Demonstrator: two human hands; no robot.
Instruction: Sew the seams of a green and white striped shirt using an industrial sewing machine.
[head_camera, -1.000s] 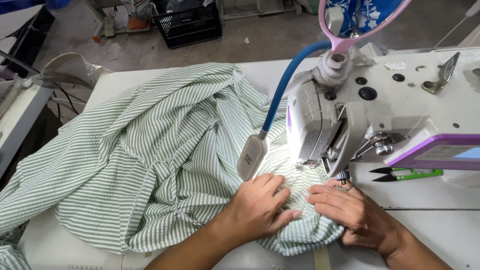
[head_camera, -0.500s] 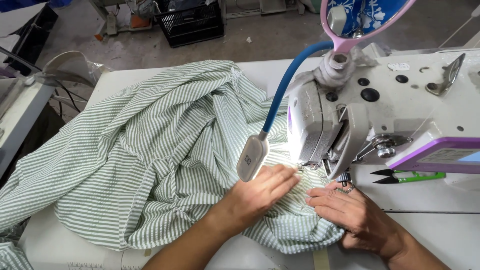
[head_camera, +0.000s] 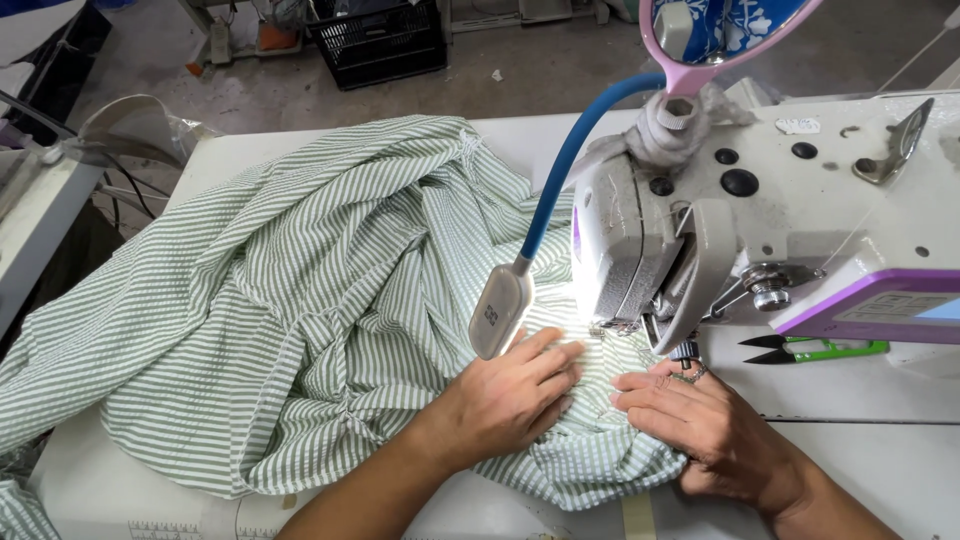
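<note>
Striped cloth (head_camera: 300, 300) heaped over left of white counter (head_camera: 880, 470), one edge under needle. Lamp (head_camera: 500, 312) on blue neck just above left hand (head_camera: 505, 400). Left hand flat, fingers extended, pressing cloth. Right hand (head_camera: 705, 425) flat, fingers together, on cloth beside sewing machine (head_camera: 760, 220). Green snips (head_camera: 815, 350) to right.

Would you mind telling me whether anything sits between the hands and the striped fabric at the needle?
Nothing visible does. The left hand and right hand both lie flat on the fabric. The lamp head hangs just above the left fingers, beside the needle area.
</note>
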